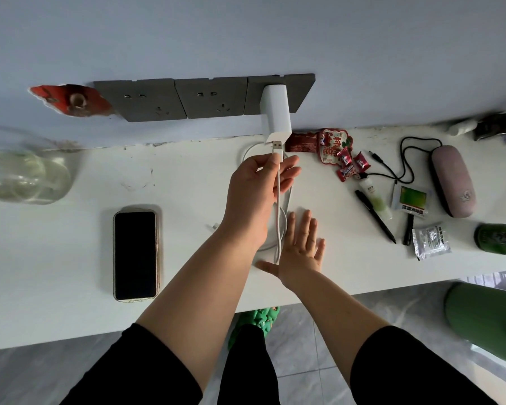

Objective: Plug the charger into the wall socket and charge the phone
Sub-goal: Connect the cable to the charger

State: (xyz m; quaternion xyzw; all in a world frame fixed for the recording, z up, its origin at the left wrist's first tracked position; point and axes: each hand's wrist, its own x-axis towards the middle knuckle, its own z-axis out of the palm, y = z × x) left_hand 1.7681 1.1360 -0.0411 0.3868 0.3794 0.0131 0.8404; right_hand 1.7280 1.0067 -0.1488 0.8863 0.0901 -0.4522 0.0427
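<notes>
The left hand point(263, 182) pinches the cable plug point(276, 147) just below the charger point(275, 112) to line it up, while the right hand point(300, 252) rests open on the bench point(187, 182).

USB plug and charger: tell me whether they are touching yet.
Apart. The head view shows the USB plug, pinched in the left hand, just below the charger, its whole metal shell showing, not inserted. The charger already sits in the wall socket.

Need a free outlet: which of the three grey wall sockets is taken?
The rightmost grey wall socket; the white charger block sits in it, the other two are bare.
</notes>
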